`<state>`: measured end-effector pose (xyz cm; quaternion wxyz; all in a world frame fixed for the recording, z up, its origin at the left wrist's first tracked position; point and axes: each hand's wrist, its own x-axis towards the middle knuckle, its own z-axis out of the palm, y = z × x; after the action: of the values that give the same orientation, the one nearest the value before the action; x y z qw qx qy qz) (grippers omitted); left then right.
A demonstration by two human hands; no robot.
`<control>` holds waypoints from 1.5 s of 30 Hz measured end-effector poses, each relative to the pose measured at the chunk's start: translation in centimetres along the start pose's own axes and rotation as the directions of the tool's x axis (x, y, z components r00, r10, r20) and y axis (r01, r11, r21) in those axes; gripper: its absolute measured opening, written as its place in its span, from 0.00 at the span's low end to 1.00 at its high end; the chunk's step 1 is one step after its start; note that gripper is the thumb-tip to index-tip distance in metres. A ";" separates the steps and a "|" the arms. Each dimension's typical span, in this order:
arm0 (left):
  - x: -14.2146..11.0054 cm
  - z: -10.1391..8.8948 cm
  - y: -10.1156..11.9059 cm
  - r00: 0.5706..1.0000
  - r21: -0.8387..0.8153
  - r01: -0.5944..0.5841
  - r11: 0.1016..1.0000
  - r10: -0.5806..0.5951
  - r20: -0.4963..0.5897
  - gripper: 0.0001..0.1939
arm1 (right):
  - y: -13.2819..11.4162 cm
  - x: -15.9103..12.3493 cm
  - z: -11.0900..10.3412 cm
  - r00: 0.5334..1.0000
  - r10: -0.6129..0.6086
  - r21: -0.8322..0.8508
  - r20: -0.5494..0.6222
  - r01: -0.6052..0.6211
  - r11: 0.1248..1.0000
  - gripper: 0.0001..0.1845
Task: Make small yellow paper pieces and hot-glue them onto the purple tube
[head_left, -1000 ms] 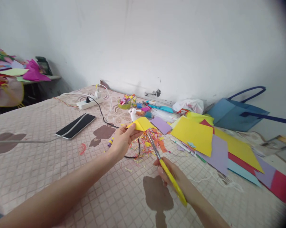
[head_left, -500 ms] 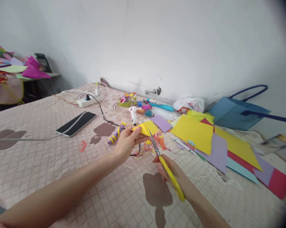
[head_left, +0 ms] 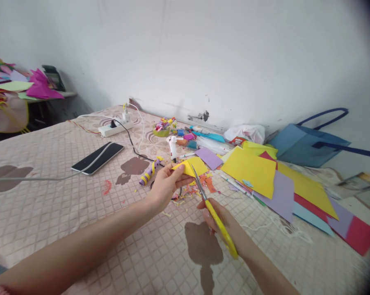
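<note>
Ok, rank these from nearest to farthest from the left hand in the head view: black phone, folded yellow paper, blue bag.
1. Folded yellow paper, pinched in the left hand.
2. Black phone, off to its left on the cloth.
3. Blue bag, far right by the wall.

A quilted pink bed [head_left: 49,213] carries a phone [head_left: 98,158], power strip [head_left: 115,129] and coloured paper sheets [head_left: 274,180].

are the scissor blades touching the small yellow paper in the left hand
Touching. The head view shows the left hand pinching the folded yellow paper, and the blades of the scissors in the right hand meet its lower edge with no gap showing.
</note>
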<state>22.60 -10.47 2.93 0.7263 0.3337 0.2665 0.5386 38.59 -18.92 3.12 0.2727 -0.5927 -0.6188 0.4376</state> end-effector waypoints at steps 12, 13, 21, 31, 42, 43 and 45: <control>-0.1 0.1 0.1 1.000 -0.003 0.008 1.000 -0.008 -0.025 0.06 | 0.7 0.2 0.1 0.999 -0.039 -0.067 -0.033 0.037 0.997 0.15; -0.1 0.1 0.1 1.000 -0.009 0.008 1.000 -0.008 -0.024 0.06 | 0.8 0.2 0.1 0.999 -0.042 -0.072 -0.033 0.039 0.997 0.15; 0.0 0.0 0.0 1.000 -0.037 0.015 0.999 -0.016 -0.024 0.05 | 1.1 0.1 0.2 0.998 -0.035 -0.109 -0.047 0.030 0.994 0.19; 0.2 -0.3 -0.1 1.000 -0.024 0.016 1.000 -0.016 -0.002 0.07 | 1.8 0.3 0.4 1.000 0.011 -0.046 -0.029 -0.013 0.999 0.20; 0.4 -0.4 0.0 1.000 -0.011 0.031 0.999 -0.031 -0.005 0.08 | 2.4 0.4 0.7 0.997 0.036 -0.037 -0.066 -0.039 0.999 0.17; 0.4 -0.4 0.0 1.000 -0.009 0.031 0.999 -0.031 -0.002 0.08 | 2.5 0.4 0.7 0.997 0.038 -0.042 -0.071 -0.041 0.998 0.17; 0.4 -0.4 0.0 0.999 -0.002 0.034 0.999 -0.034 0.004 0.08 | 2.6 0.4 0.8 0.996 0.043 -0.047 -0.076 -0.046 0.998 0.17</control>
<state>22.37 -9.98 2.68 0.7362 0.3294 0.2702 0.5259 39.13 -18.89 0.45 0.2716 -0.6289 -0.6051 0.4058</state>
